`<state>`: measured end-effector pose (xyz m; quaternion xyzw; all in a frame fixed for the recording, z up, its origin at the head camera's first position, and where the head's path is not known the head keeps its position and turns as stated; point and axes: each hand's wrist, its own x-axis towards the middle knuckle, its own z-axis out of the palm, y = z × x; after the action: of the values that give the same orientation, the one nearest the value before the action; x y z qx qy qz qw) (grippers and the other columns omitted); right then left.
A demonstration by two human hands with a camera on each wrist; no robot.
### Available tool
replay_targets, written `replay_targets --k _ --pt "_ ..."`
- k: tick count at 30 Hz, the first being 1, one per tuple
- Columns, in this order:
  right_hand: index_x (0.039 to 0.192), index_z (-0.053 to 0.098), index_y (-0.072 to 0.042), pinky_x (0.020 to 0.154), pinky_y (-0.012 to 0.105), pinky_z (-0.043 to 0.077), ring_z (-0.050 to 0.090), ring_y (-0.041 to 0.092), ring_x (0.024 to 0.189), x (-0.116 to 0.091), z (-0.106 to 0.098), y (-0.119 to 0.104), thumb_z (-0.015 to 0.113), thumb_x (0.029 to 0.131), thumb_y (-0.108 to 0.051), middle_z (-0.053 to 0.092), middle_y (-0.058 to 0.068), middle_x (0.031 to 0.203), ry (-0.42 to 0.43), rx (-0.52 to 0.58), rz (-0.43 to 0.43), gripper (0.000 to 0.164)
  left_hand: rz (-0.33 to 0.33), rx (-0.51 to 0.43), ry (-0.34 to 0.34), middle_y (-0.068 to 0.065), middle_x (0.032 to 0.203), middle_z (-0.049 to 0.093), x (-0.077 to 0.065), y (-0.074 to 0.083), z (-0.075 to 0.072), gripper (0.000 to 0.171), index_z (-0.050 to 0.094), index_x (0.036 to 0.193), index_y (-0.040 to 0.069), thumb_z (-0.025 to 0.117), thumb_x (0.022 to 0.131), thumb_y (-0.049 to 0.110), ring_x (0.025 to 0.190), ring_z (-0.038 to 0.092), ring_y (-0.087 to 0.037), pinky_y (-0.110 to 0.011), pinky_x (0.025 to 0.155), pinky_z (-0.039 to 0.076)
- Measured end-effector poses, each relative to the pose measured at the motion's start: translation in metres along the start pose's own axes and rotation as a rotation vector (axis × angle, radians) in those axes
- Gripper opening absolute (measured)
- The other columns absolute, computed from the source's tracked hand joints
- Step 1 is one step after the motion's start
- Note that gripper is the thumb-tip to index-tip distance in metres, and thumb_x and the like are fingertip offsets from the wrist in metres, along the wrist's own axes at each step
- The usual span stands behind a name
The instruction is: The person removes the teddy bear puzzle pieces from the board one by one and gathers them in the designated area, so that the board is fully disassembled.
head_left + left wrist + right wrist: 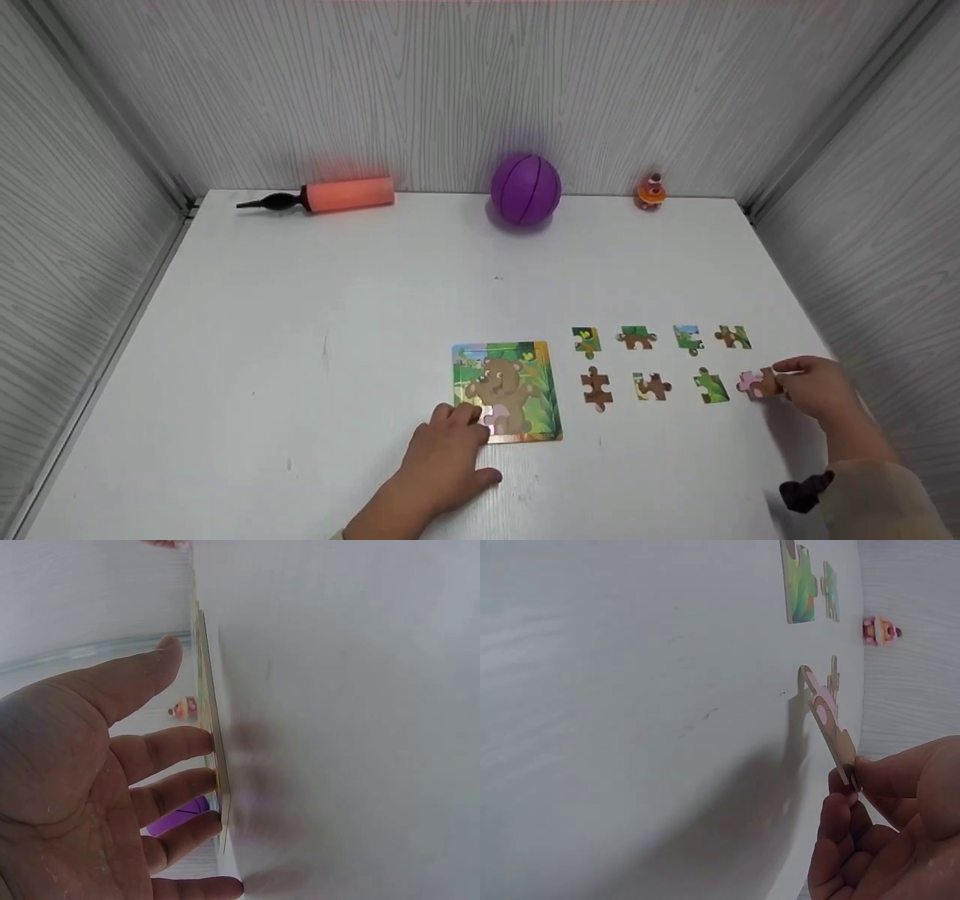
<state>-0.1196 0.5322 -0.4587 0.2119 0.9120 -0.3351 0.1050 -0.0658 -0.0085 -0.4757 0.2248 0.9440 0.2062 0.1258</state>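
Observation:
My left hand [448, 461] rests its fingertips on the lower left edge of a square bear puzzle board [553, 405], fingers apart and thumb out to the side. In the left wrist view the board [212, 701] shows edge-on beside the fingers. At the far right, my right hand [817, 386] pinches a brown and pink puzzle piece [759, 384] between thumb and fingers. The piece [831, 731] is tilted in the right wrist view. Left of that hand lie a green piece [711, 386] and a brown bear piece [733, 336].
More loose pieces lie in two rows right of the board, including a brown one [596, 388] and a green one [586, 341]. Along the back wall are an orange hand pump [349, 195], a purple ball [526, 190] and a small orange-and-red figurine [651, 193].

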Motion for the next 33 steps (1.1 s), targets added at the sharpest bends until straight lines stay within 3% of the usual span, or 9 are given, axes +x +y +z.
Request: replay_targets --k 3,6,13,21,26,29,33 --pt "0.126 0.057 0.021 0.062 0.029 0.050 0.060 0.015 0.075 0.001 0.000 0.001 0.056 0.101 -0.008 0.069 0.012 0.091 0.005 -0.015 0.002 0.039 0.003 -0.002 0.004 -0.007 0.136 0.059 0.000 0.000 0.000 0.046 0.078 0.112 0.011 0.085 0.085 0.047 0.119 0.051 -0.031 -0.050 0.081 0.050" --pt "0.127 0.058 0.020 0.063 0.030 0.051 0.062 0.017 0.077 0.002 0.001 0.002 0.057 0.103 -0.012 0.070 0.014 0.093 0.006 -0.028 0.014 0.040 0.004 0.014 0.006 -0.006 0.136 0.059 0.000 0.000 0.000 0.045 0.077 0.111 0.012 0.085 0.085 0.048 0.119 0.051 -0.031 -0.051 0.080 0.050" --pt "0.132 0.054 0.020 0.078 0.044 0.054 0.060 0.043 0.103 -0.004 -0.001 0.003 0.059 0.105 -0.026 0.061 0.038 0.121 -0.002 -0.105 0.062 0.054 -0.001 0.019 0.006 -0.006 0.136 0.058 0.000 0.000 0.001 0.044 0.077 0.110 0.013 0.085 0.085 0.049 0.120 0.051 -0.031 -0.052 0.081 0.051" --pt "0.137 0.051 0.017 0.090 0.056 0.053 0.055 0.049 0.112 -0.011 0.004 -0.008 0.061 0.104 -0.031 0.054 0.039 0.131 0.005 -0.093 0.109 0.059 -0.006 0.010 0.011 -0.006 0.136 0.058 0.000 -0.001 0.003 0.045 0.077 0.110 0.012 0.084 0.085 0.049 0.120 0.050 -0.031 -0.053 0.081 0.050" --pt "0.137 0.054 0.016 0.082 0.047 0.054 0.064 0.041 0.107 -0.019 0.010 -0.027 0.061 0.105 -0.032 0.063 0.035 0.125 0.031 -0.075 0.004 0.058 -0.005 -0.018 0.031 -0.006 0.134 0.059 0.001 -0.002 0.003 0.042 0.077 0.107 0.012 0.085 0.085 0.047 0.118 0.051 -0.032 -0.051 0.078 0.048" --pt "0.137 0.057 0.014 0.073 0.037 0.056 0.071 0.033 0.097 -0.026 0.017 -0.045 0.060 0.107 -0.031 0.065 0.033 0.124 0.062 -0.037 -0.098 0.055 -0.013 -0.052 0.017 -0.005 0.132 0.060 0.003 -0.003 -0.001 0.040 0.078 0.105 0.013 0.086 0.084 0.046 0.116 0.051 -0.031 -0.050 0.079 0.048" --pt "0.134 0.063 0.011 0.068 0.026 0.055 0.068 0.027 0.095 -0.041 0.035 -0.077 0.062 0.108 -0.026 0.066 0.030 0.126 0.124 -0.004 -0.280 0.046 -0.045 -0.111 -0.038 -0.004 0.130 0.062 0.005 -0.005 -0.010 0.042 0.080 0.113 0.013 0.087 0.084 0.043 0.114 0.052 -0.027 -0.050 0.086 0.050"
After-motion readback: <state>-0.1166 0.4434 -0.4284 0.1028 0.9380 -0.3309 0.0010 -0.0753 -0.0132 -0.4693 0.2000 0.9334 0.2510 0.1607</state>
